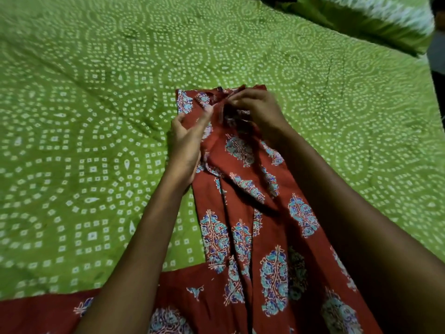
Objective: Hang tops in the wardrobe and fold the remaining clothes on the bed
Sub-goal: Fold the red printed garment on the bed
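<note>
A rust-red printed garment [243, 237] lies lengthwise on the green dotted bedsheet [96, 141]. At its far end the left hand [185, 145] grips one fold, and the right hand [257, 109] pinches bunched cloth. Beyond it lies a green pillow [361, 18]. No writing is legible.

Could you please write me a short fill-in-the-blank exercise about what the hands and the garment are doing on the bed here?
1. The red printed garment lies on a ____ bedsheet with white dots.
2. Both hands work at the garment's ____ end.
3. The left hand holds the garment's ____ edge.

Missing words: green; far; left
</note>
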The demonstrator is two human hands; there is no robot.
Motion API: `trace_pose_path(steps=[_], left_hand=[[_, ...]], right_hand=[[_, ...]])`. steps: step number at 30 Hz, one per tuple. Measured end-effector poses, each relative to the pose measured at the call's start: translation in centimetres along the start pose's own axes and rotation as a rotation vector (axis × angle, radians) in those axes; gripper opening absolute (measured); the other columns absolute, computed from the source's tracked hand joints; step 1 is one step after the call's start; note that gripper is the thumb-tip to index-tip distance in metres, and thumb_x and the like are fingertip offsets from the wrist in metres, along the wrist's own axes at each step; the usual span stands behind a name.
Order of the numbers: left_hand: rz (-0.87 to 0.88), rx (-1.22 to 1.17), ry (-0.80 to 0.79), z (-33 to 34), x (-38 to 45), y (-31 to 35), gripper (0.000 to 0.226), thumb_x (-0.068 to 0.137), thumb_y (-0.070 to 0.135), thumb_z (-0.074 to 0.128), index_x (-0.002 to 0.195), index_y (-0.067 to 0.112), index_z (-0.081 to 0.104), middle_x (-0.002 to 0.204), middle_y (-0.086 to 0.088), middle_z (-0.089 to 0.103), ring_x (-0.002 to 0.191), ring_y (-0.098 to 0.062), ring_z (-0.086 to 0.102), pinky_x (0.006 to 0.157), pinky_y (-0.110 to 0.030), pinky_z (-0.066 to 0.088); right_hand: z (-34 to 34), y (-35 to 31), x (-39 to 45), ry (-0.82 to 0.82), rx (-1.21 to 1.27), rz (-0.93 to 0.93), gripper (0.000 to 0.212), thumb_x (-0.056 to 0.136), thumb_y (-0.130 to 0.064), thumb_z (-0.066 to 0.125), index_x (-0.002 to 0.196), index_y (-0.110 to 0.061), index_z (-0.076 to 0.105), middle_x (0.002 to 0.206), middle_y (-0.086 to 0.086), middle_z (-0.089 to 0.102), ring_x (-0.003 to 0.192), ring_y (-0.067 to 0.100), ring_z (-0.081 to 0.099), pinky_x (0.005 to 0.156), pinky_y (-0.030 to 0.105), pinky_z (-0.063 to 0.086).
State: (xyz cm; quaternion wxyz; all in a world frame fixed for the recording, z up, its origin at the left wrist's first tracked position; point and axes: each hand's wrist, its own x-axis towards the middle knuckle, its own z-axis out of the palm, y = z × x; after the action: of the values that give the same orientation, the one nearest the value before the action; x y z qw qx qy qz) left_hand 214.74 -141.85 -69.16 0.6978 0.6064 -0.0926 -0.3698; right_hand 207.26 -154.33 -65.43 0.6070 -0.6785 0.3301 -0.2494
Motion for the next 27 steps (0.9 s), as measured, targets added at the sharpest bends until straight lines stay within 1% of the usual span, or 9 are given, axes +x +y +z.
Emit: trace_pose_path(steps=[3,6,8,10,14,17,20,23,27], left_hand=[[0.174,0.223,-0.017,-0.1,0.0,-0.6,0.076,0.074,0.015,0.078,0.13,0.033,0.03,0.112,-0.008,0.054,0.103,-0.016,0.057,0.093,-0.035,0.049],[0.343,0.338,-0.004,-0.5,0.6,-1.1,0.055,0.076,-0.008,0.065,0.101,0.032,0.039,0.1,0.001,0.056,0.081,-0.005,0.057,0.079,-0.027,0.049],[0.41,0.434,0.042,-0.8,0.9,-1.3,0.042,0.08,-0.011,0.057,0.082,0.03,0.047,0.086,0.012,0.057,0.069,0.007,0.053,0.07,-0.018,0.045],[0.444,0.481,0.1,-0.8,0.9,-1.4,0.037,0.083,-0.009,0.051,0.073,0.025,0.057,0.083,0.011,0.063,0.067,0.011,0.053,0.068,-0.01,0.042],[0.282,0.349,0.062,-0.9,1.6,-1.1,0.032,0.088,0.008,0.06,0.12,0.006,0.059,0.122,-0.007,0.061,0.086,-0.001,0.057,0.086,-0.016,0.046],[0.259,0.448,-0.058,-1.1,2.0,-1.5,0.082,0.075,0.016,0.076,0.144,0.007,0.032,0.149,-0.004,0.03,0.108,-0.014,0.054,0.099,-0.035,0.047],[0.271,0.506,-0.107,-1.2,1.4,-1.4,0.112,0.051,0.032,0.087,0.146,0.017,0.029,0.147,-0.005,0.031,0.114,-0.02,0.053,0.095,-0.043,0.05],[0.256,0.469,-0.082,-1.1,0.9,-1.2,0.107,0.041,0.042,0.085,0.136,0.026,0.038,0.132,-0.002,0.048,0.103,-0.019,0.058,0.088,-0.045,0.053],[0.128,0.329,-0.115,-1.2,0.6,-0.3,0.075,0.062,0.011,0.085,0.121,0.017,0.04,0.104,-0.002,0.057,0.075,-0.015,0.062,0.071,-0.035,0.058]], right_hand=[[-2.7,0.7,2.9,0.27,-0.256,-0.064,0.027,0.085,0.01,0.047,0.093,-0.008,0.066,0.086,0.002,0.063,0.067,0.0,0.052,0.06,0.012,0.041],[-4.6,2.1,5.2,0.027,-0.703,-0.171,0.038,0.09,-0.001,0.053,0.127,-0.008,0.055,0.118,0.007,0.06,0.084,-0.002,0.052,0.071,0.006,0.037],[-5.0,2.1,6.0,-0.176,-0.971,-0.162,0.036,0.089,-0.006,0.059,0.125,-0.007,0.058,0.109,0.006,0.065,0.086,0.009,0.052,0.068,0.006,0.034],[-5.0,1.5,6.9,-0.156,-1.073,-0.167,0.025,0.087,-0.007,0.061,0.111,-0.001,0.067,0.097,0.014,0.07,0.082,0.015,0.056,0.065,0.012,0.036],[-5.9,0.4,8.7,0.18,-1.076,-0.102,0.03,0.088,-0.011,0.058,0.116,0.0,0.063,0.124,0.022,0.058,0.114,0.028,0.055,0.09,0.024,0.035],[-5.3,0.4,8.4,0.292,-0.953,-0.052,0.034,0.084,-0.023,0.065,0.111,-0.003,0.06,0.117,0.018,0.055,0.107,0.028,0.054,0.086,0.029,0.04],[-3.2,-0.3,6.6,0.016,-0.633,0.146,0.035,0.08,-0.042,0.07,0.069,-0.011,0.058,0.068,0.005,0.056,0.06,0.016,0.053,0.058,0.028,0.042],[-1.9,-0.4,5.3,-0.214,-0.679,0.249,0.034,0.078,-0.029,0.075,0.06,-0.014,0.05,0.052,-0.001,0.05,0.047,0.008,0.047,0.046,0.018,0.036],[0.4,-2.7,6.5,-0.172,0.155,0.452,0.032,0.097,-0.006,0.045,0.065,-0.005,0.05,0.043,0.003,0.055,0.038,0.008,0.056,0.042,0.016,0.047]])
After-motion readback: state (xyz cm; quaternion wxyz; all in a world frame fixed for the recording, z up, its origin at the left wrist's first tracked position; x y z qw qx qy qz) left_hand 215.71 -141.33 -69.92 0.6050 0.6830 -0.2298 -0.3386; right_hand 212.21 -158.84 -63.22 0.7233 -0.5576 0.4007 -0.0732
